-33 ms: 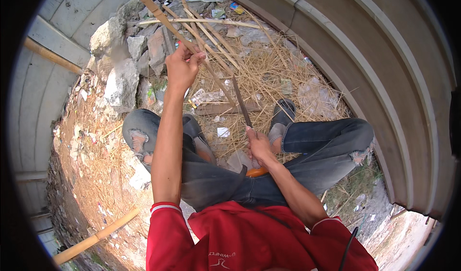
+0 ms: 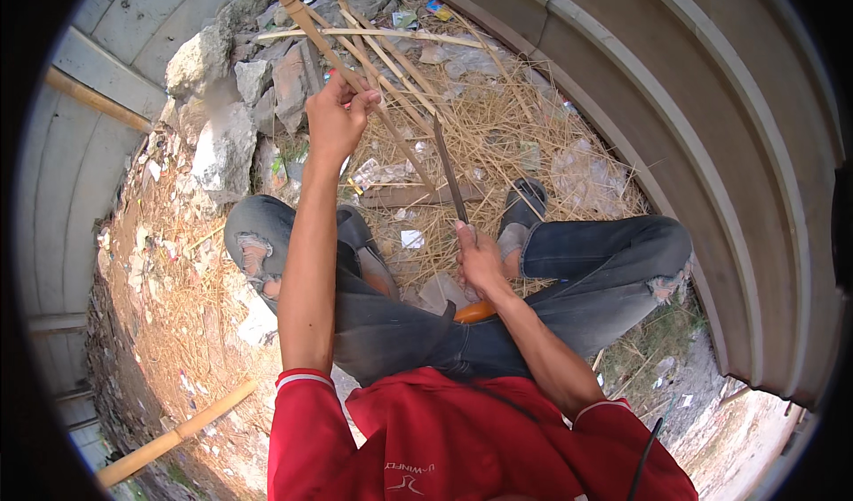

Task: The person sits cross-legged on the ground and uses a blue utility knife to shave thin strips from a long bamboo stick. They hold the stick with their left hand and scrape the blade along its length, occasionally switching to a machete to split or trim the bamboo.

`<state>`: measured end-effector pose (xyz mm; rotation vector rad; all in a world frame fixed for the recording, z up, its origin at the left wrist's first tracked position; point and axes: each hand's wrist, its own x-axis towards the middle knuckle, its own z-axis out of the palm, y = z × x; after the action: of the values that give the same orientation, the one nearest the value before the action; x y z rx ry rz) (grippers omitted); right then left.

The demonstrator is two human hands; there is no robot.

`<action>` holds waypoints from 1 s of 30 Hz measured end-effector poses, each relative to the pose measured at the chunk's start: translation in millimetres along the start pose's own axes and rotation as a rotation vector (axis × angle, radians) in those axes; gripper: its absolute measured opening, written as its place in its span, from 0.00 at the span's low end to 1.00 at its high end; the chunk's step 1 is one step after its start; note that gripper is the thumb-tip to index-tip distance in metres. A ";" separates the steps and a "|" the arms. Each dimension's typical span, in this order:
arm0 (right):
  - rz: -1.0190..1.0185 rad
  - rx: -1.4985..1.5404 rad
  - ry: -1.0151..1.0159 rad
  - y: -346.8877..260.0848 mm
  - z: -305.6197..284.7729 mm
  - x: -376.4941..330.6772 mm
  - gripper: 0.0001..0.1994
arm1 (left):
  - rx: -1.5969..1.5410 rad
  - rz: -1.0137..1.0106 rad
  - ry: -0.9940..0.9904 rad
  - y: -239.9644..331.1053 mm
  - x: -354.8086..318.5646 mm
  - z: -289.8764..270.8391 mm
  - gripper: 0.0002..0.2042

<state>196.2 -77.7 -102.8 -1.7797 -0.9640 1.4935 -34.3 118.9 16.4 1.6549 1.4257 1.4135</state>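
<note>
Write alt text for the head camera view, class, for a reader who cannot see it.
A seated person's left hand grips a long bamboo strip while the right hand holds a knife with an orange handle, above straw-littered ground with rubble.

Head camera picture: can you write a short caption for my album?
Seated on straw-strewn ground, a person's left hand grips a thin bamboo strip while the right hand holds a long knife.

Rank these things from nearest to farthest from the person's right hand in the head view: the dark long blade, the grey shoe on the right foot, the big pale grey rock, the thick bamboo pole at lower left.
1. Dark long blade: held in the right hand.
2. Grey shoe: just right, above.
3. Big pale grey rock: upper left.
4. Thick bamboo pole: lower left; close to the rock's distance.
</note>
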 end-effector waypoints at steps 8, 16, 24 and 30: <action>-0.025 -0.314 -0.071 42.3 0.6 -10.9 0.25 | 0.081 0.035 0.005 8.4 3.3 6.7 0.07; -0.302 -0.401 0.085 35.1 5.7 -25.1 0.26 | 0.029 0.028 0.039 -9.0 6.0 2.0 0.06; -0.274 -0.298 -0.004 52.0 -0.2 -8.4 0.26 | -0.030 -0.013 0.100 -13.8 7.7 -4.0 0.06; 0.199 0.003 -0.219 54.3 3.3 4.6 0.26 | 0.029 -0.053 0.030 -11.3 9.0 -6.0 0.04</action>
<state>201.2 -103.4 -150.7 -1.7796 -0.9081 1.8438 -45.0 129.3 11.5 1.6080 1.5018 1.3999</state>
